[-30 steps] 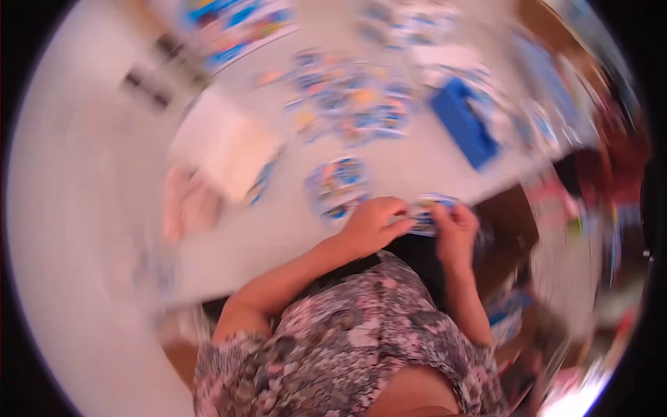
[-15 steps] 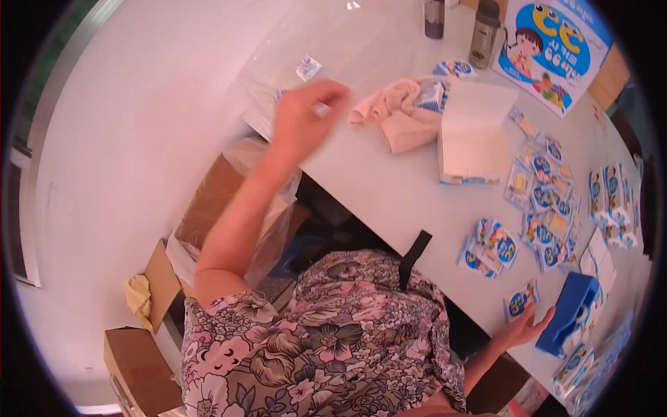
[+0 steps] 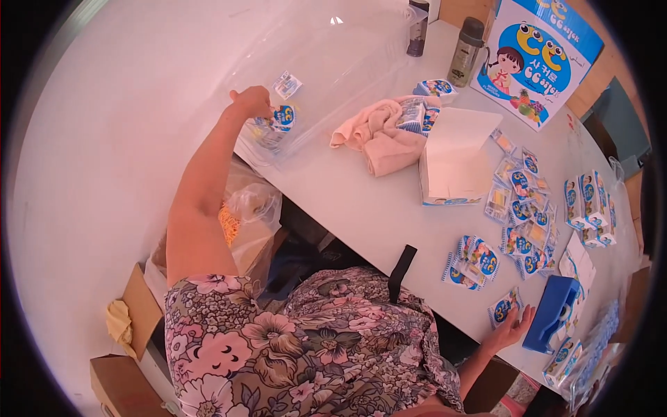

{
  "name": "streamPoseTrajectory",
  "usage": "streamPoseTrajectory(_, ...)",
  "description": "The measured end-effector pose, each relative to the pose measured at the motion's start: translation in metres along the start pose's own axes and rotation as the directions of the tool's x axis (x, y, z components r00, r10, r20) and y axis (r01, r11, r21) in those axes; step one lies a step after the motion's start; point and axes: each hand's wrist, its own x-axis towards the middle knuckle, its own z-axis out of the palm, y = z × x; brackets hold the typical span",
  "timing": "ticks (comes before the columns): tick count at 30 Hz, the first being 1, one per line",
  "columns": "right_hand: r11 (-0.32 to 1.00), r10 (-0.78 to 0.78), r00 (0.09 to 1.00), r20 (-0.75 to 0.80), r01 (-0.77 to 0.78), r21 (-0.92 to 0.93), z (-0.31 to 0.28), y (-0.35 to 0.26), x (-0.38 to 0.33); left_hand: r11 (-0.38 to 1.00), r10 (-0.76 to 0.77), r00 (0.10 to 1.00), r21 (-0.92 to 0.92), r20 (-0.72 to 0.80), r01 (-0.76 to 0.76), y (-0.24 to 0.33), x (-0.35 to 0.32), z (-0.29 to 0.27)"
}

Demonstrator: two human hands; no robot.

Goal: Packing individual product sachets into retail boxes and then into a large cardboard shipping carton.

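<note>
White tabletop [image 3: 333, 201] bears a loose pile of blue-and-white sachets [image 3: 531, 215] right of an open white carton [image 3: 455, 167]. At its left end, the person's left hand [image 3: 251, 102] reaches to a blue-printed packet [image 3: 285, 118] by clear plastic sheeting [image 3: 326, 76]; whether it pinches, I cannot tell. The right hand [image 3: 511, 331], fingers spread, lies between a single sachet [image 3: 503, 306] and a blue tape dispenser [image 3: 549, 316].

Taking the box [image 3: 453, 165] on the table [image 3: 389, 208] as centre: cloth [image 3: 392, 151] at nine o'clock, nearer bottle [image 3: 464, 55] at twelve, carton [image 3: 535, 62] at one, packet heap [image 3: 521, 210] at four, tape dispenser [image 3: 549, 313] at five, packet cluster [image 3: 475, 263] at six. Between nine and ten, beyond the cloth, loose packets [image 3: 285, 119] lie beside the left hand [image 3: 251, 102]; whether inside the plastic bag [image 3: 326, 83] is unclear.
</note>
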Motion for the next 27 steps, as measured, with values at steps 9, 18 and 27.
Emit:
streamPoseTrajectory(9, 0.989, 0.057, 0.995, -0.081, -0.045, 0.142, -0.006, 0.008, -0.004, 0.657, 0.198, 0.874, -0.601, -0.444, -0.455, -0.012, -0.027, -0.085)
streamPoseTrajectory(18, 0.886, -0.461, 0.803, 0.377, 0.442, 0.142, 0.006, -0.173, 0.015, -0.204, 0.908, -0.076, -0.277, -0.411, -0.939, 0.325, -0.208, -0.101)
streamPoseTrajectory(27, 0.74, 0.364, 0.92, -0.148, -0.189, 0.645, -0.098, -0.101, -0.031, -0.542, 0.838, -0.354, -0.71, -0.415, -0.45, 0.494, -0.361, 0.009)
